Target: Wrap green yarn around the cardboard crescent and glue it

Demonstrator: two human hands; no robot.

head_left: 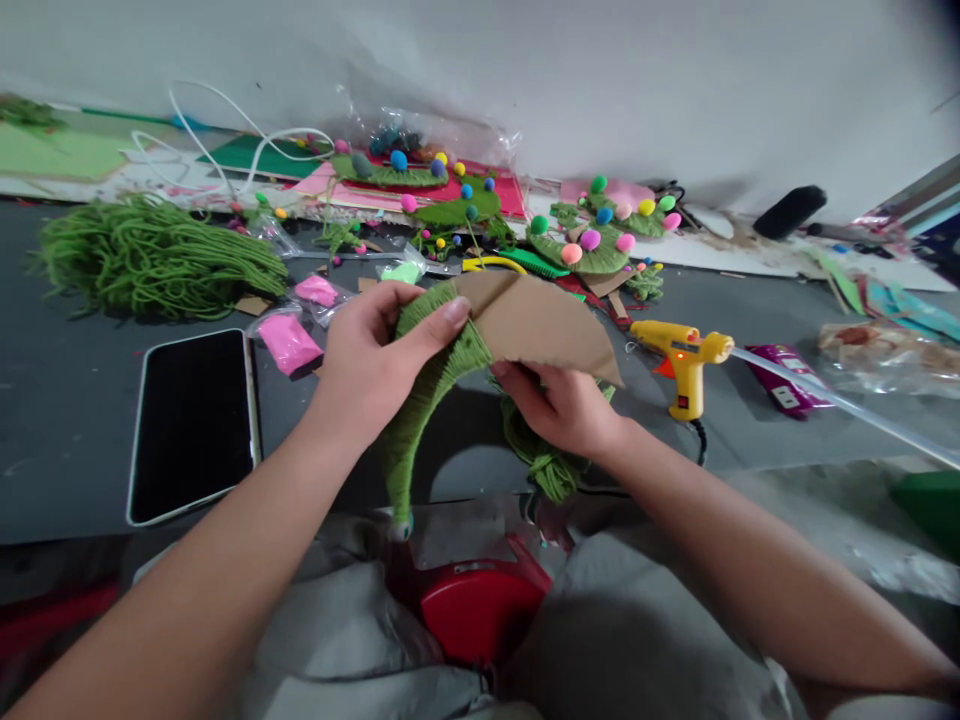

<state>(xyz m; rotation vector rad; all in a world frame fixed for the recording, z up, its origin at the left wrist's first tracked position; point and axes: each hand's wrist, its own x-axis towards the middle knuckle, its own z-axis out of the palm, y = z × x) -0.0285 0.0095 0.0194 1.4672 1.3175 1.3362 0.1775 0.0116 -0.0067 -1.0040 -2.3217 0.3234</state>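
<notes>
The left hand (367,350) pinches the curved cardboard (544,320) and green yarn (435,370); I can't tell what the right hand (570,410) grips. If the left thumb (439,328) lifts, yarn could slip.

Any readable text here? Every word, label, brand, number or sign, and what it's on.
No text is readable.
Purple packet: white markings, too small and blurred to read.
Yellow glue gun: small dark label on the body, too small to read.
Phone: dark screen, no text visible.
</notes>
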